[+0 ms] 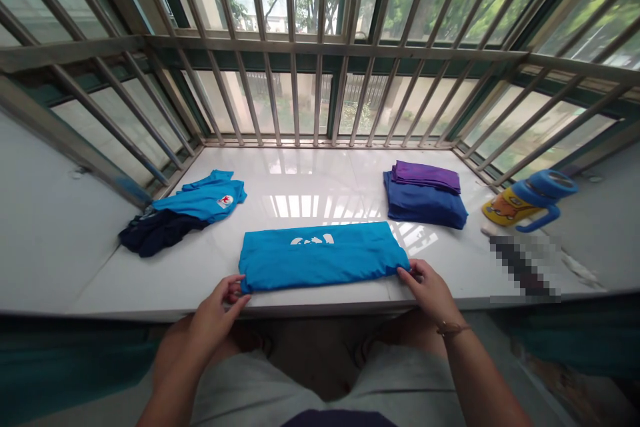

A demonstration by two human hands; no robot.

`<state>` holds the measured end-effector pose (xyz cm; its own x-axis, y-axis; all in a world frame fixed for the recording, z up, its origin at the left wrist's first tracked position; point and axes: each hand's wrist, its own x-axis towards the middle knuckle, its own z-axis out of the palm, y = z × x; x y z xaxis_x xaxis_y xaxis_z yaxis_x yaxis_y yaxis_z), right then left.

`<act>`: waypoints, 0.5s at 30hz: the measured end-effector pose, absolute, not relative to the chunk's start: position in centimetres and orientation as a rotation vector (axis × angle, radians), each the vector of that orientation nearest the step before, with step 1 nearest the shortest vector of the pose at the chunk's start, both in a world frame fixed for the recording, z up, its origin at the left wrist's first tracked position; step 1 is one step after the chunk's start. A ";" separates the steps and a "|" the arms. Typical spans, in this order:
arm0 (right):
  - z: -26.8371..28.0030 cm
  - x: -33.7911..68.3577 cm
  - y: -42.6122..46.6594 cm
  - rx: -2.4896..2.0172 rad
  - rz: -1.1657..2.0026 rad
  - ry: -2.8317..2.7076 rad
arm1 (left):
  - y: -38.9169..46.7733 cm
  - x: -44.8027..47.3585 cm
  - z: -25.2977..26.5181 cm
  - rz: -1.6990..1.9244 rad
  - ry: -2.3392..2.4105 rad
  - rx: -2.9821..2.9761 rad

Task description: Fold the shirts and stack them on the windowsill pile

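A folded bright-blue garment (320, 267) with a white print lies flat as a long strip near the front edge of the white ledge. At its near left corner is my left hand (223, 303), thumb and curled fingers closed around the cloth's edge. My right hand (427, 287) pinches the near right corner between thumb and fingers, and a thin bracelet circles that wrist. Some fingertips are hidden by the cloth, and its underside does not show.
Loose clothes, a blue shirt (205, 200) over a dark garment (160, 233), lie left. At right sit a folded purple cloth (427, 175) on a folded dark-blue one (425, 207), a yellow-and-blue bottle (525, 200) and a blurred-out item (523, 267). Metal window bars (320, 100) enclose the ledge (310, 180).
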<state>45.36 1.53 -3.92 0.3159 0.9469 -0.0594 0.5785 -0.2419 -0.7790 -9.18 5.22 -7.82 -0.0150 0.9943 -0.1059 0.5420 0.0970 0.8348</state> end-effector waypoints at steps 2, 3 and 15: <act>-3.6 45.5 2.0 -1.863 0.778 -1.263 | 5.5 -9.1 -7.4 0.831 1.665 1.537; -3.5 45.5 2.3 -1.847 0.841 -1.204 | 5.8 -9.2 -7.1 0.852 1.681 1.539; -3.1 46.5 4.4 -2.134 0.993 -1.234 | 5.3 -10.9 -5.0 0.537 1.550 1.881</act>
<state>46.49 4.35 -3.07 0.3301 0.8769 -0.3494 0.5289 -0.4784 -0.7010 -10.92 5.33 -5.02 0.2227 0.9714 -0.0818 0.7124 -0.1049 0.6939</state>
